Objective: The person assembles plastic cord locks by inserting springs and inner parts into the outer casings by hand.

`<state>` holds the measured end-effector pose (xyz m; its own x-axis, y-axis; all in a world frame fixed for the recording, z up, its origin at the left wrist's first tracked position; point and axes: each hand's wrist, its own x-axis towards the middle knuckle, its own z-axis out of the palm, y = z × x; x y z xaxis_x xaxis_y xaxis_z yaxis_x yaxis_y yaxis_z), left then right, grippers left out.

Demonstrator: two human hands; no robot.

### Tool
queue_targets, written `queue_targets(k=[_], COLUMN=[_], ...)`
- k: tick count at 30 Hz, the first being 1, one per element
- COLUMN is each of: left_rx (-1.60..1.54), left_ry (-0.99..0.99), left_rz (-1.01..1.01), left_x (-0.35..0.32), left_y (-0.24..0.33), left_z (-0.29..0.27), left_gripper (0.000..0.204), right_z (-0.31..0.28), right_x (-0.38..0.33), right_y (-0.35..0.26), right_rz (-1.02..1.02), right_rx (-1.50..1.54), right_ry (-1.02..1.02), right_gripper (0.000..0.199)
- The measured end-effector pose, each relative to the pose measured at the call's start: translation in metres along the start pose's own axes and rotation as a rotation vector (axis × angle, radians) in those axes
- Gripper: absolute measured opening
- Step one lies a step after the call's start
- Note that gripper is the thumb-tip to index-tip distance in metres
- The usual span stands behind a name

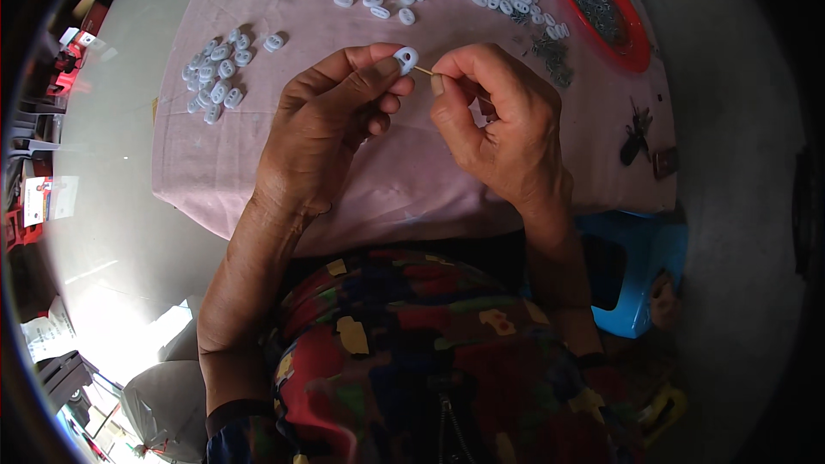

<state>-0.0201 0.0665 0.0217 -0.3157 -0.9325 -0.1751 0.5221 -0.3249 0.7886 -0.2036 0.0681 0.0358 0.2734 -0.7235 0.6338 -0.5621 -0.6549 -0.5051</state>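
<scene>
Near the bench's [215,180] left edge lies a small heap of white oval plastic pieces [216,73]. Left hand [331,125] fingers pinch one white oval plastic piece [406,58] above the bench's middle; right hand [498,125] fingers pinch a thin pale stick [423,71] against it. A red round tray [638,50] sits at the far right corner.

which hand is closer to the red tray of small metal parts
Right. The right hand is just below-left of the red tray; the left hand is farther left, pinching a white piece.

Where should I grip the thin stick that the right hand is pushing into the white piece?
Pinch the thin stick at its rear end, from the right, as the right hand does. Its tip points left into the white oval piece in the left hand.
</scene>
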Motion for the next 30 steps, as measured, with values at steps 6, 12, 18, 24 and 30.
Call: queue_targets(k=[6,12,18,24,30], left_rx=[0.148,0.330,0.332,0.400,0.272], left_ry=[0.024,0.038,0.035,0.070,0.048], left_rz=[0.042,0.092,0.032,0.038,-0.017], left_x=[0.007,0.028,0.035,0.036,0.040], left_y=[0.002,0.000,-0.001,-0.004,-0.003], left_z=[0.005,0.001,0.006,0.004,0.001], left_gripper=[0.020,0.019,0.018,0.020,0.022], right_z=[-0.006,-0.009,-0.007,-0.009,-0.005], right_x=[0.005,0.009,0.004,0.002,0.004], right_y=[0.009,0.024,0.033,0.036,0.032], right_rz=[-0.094,-0.069,0.001,-0.069,0.044], right_rx=[-0.086,-0.081,-0.045,-0.075,-0.027], right_ry=[-0.053,-0.065,-0.021,-0.069,0.009], right_gripper=[0.012,0.011,0.011,0.010,0.009])
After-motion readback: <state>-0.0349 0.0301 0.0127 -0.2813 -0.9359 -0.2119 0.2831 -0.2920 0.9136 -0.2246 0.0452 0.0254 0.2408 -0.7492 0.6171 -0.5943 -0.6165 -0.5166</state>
